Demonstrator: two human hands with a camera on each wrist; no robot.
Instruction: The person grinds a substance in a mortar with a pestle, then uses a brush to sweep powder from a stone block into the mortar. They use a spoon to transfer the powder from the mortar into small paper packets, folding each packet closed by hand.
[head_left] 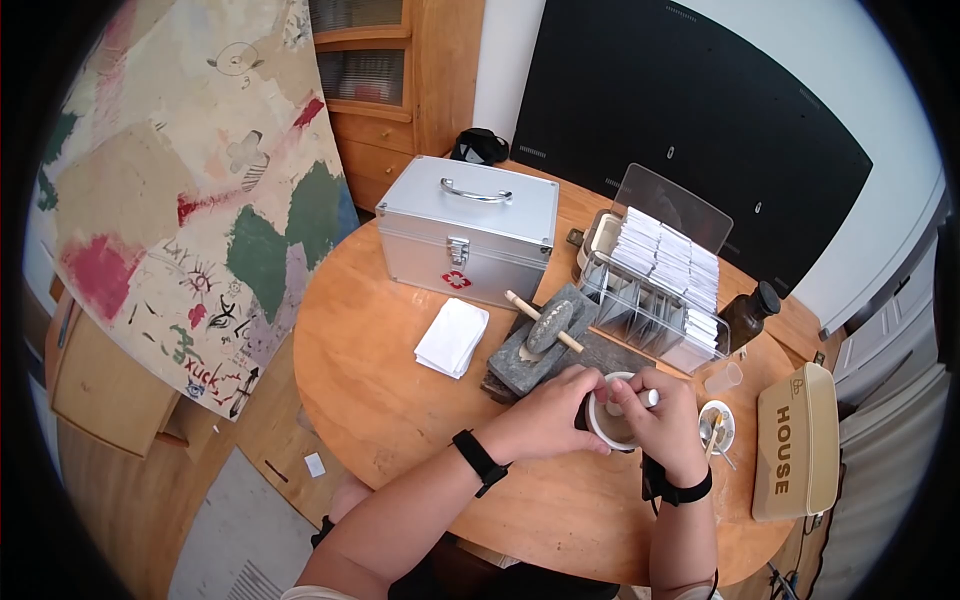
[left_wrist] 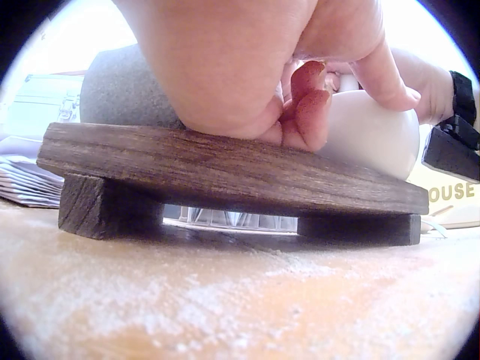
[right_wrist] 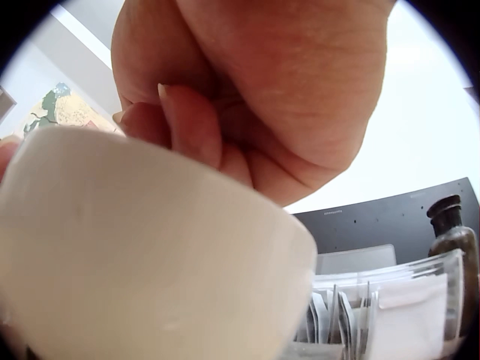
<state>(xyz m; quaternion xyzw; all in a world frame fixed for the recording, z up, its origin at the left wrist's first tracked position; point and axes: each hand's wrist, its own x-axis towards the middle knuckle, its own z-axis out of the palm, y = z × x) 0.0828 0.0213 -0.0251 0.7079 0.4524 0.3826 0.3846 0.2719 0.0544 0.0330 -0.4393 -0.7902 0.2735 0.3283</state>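
A white mortar (head_left: pixel 611 428) stands on a dark wooden board on feet (left_wrist: pixel 225 171), near the table's front. My left hand (head_left: pixel 545 415) grips the mortar's left side, thumb toward me and fingers at the far rim. With my right hand (head_left: pixel 668 420) I hold a white pestle (head_left: pixel 649 398) whose lower end is inside the mortar. The right wrist view shows curled fingers above the mortar's pale wall (right_wrist: pixel 150 247); the pestle is hidden there. Left of the mortar is a grey stone grinding trough (head_left: pixel 517 365), a stone wheel (head_left: pixel 550 327) with a wooden rod resting in it.
A silver first-aid case (head_left: pixel 465 240) stands behind a stack of white paper (head_left: pixel 452 338). Beyond the mortar are a clear box of paper packets (head_left: pixel 665 255) and a brown bottle (head_left: pixel 745 318). To the right sit a plastic cup (head_left: pixel 724 378), a small dish (head_left: pixel 724 412) and a beige bin (head_left: pixel 795 440).
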